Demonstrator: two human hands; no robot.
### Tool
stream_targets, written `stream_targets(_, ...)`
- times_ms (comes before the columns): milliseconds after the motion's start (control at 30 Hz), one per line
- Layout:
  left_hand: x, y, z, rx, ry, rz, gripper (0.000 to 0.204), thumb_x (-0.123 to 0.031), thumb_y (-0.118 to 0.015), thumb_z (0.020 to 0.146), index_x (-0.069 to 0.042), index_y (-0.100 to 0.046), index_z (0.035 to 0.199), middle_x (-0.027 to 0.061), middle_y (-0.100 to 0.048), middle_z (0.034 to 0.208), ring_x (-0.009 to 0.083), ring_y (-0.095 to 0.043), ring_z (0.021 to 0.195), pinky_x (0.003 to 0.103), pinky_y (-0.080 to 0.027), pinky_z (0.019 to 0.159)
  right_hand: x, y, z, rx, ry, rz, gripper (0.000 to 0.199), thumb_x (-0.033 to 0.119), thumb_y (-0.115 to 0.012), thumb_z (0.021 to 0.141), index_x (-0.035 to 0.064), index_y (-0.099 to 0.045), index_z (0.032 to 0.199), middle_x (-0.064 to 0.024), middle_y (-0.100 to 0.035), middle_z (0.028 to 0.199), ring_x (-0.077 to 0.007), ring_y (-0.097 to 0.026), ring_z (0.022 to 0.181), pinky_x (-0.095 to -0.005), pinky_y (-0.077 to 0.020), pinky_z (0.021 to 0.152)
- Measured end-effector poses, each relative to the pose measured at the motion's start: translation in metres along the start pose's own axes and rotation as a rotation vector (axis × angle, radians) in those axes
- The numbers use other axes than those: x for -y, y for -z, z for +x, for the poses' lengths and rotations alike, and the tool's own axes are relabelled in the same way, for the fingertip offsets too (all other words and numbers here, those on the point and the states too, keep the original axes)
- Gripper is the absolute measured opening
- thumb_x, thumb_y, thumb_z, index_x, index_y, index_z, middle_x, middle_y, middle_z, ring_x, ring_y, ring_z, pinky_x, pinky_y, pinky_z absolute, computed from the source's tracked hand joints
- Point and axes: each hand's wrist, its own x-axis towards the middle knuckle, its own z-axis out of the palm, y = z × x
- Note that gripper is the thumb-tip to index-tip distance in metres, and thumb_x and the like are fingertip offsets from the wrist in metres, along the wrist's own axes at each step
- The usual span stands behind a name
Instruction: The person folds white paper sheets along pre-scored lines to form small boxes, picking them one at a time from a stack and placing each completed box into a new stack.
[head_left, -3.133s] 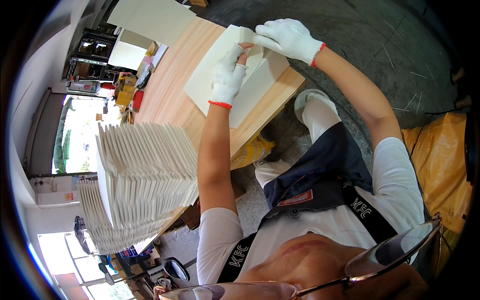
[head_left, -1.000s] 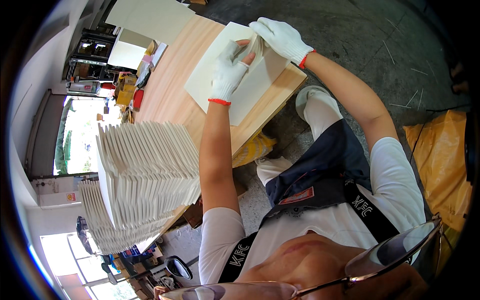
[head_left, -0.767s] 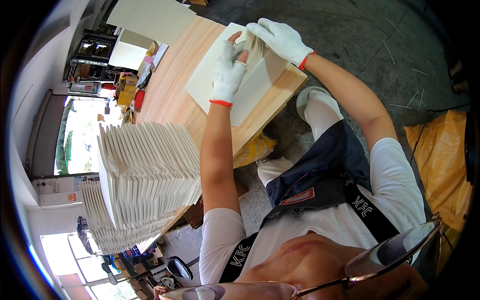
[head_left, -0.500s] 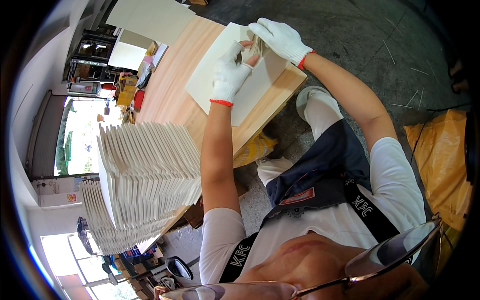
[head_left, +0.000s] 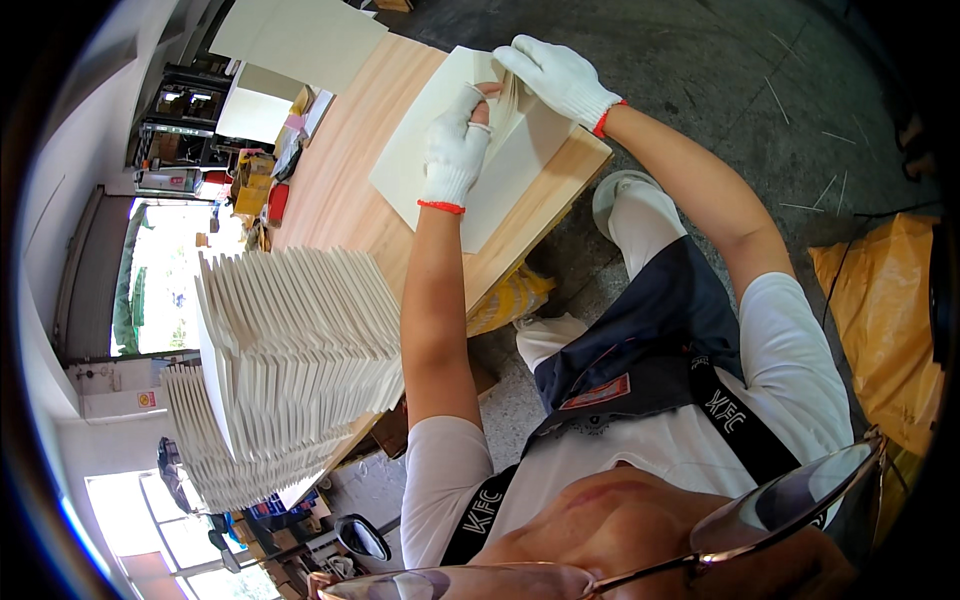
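While the white-gloved left hand (head_left: 457, 150) and right hand (head_left: 560, 80), loosely curled (hold unclear), seemingly fan bent cream paper sheets (head_left: 520, 143) atop the pale wooden table (head_left: 340, 130), gentle pressure seems needed next.

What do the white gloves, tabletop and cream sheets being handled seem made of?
White gloves: probably cotton-type knit, matte, with ribbed cuffs. Tabletop: wood or wood-look laminate, smooth, showing streaky grain. Cream sheets: likely paper or thin card, matte; the lifted ones bend and fan.
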Motion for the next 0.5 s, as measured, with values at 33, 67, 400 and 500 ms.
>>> stream_targets(33, -0.006, 0.001, -0.001, 0.033, 0.081, 0.024, 0.033, -0.02, -0.067, 0.088, -0.017, -0.062, 0.121, 0.0088, -0.066, 0.08, 0.0192, -0.064, 0.071, 0.032, -0.05, 0.069, 0.0, 0.001, -0.001, -0.021, 0.035, -0.019, 0.045, 0.053, -0.039, 0.097, 0.0154, -0.059, 0.112, -0.0123, -0.066, 0.098, -0.0345, -0.063, 0.092, -0.043, -0.047, 0.077)
stream_targets(67, -0.014, 0.0, -0.002, 0.066, 0.161, 0.047, 0.034, -0.02, -0.069, 0.087, -0.017, -0.062, 0.12, 0.0078, -0.065, 0.076, 0.0179, -0.063, 0.067, 0.032, -0.05, 0.067, 0.0, 0.001, -0.003, -0.042, 0.07, -0.037, 0.045, 0.052, -0.039, 0.097, 0.0154, -0.059, 0.112, -0.0124, -0.066, 0.098, -0.0346, -0.062, 0.092, -0.0431, -0.0471, 0.077)
stream_targets(400, -0.013, -0.002, -0.003, 0.076, 0.238, -0.106, 0.037, -0.013, -0.073, 0.083, -0.012, -0.062, 0.119, -0.0022, -0.051, 0.078, 0.0065, -0.047, 0.065, 0.025, -0.041, 0.058, -0.001, -0.001, -0.003, -0.044, 0.091, -0.068, 0.037, 0.044, -0.038, 0.099, 0.0171, -0.057, 0.114, -0.0097, -0.064, 0.099, -0.0335, -0.062, 0.09, -0.0436, -0.0471, 0.076)
stream_targets(500, -0.016, -0.002, -0.002, 0.085, 0.24, -0.113, 0.038, -0.012, -0.073, 0.083, -0.013, -0.062, 0.119, -0.0022, -0.052, 0.079, 0.0065, -0.048, 0.066, 0.025, -0.043, 0.06, -0.012, -0.007, 0.0, -0.089, 0.173, -0.131, 0.036, 0.044, -0.038, 0.099, 0.0178, -0.058, 0.114, -0.009, -0.063, 0.099, -0.0322, -0.062, 0.09, -0.0431, -0.0472, 0.076)
